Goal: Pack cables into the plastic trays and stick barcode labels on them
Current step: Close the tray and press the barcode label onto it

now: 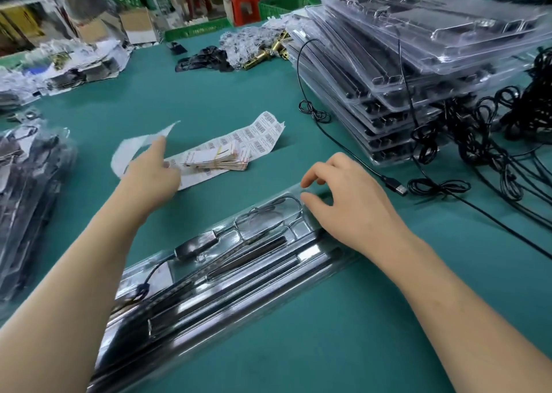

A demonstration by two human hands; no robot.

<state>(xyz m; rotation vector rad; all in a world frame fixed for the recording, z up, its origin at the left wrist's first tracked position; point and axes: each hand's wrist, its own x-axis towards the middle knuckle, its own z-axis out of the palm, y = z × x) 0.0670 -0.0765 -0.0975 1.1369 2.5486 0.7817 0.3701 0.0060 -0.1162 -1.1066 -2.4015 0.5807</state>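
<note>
— Where's the tray you're working on?

— Right in front of me. The clear plastic tray (239,288) lies slantwise on the green surface (313,348), with dark rods in its long channels and a thin black cable (268,213) looped in the pocket at its far end.

— And your hands?

— My right hand (349,201) is over that far end. The fingers are curved, and thumb and forefinger are apart, their tips at the tray's edge but not clamped on it. My left hand (152,168) reaches past the tray to the barcode label sheet (257,139), forefinger stretched against the curled white backing strip (131,148). Whether the other fingers pinch a label, I can't tell.

— What else is near?

— A banded bundle of cards (218,159) lies on the sheet. To the right a USB plug (397,188) ends a loose cable. Beyond it tangled black cables (478,142) lie beside a tall, slipping stack of trays (403,64). Farther back there are brass parts (268,52).
</note>
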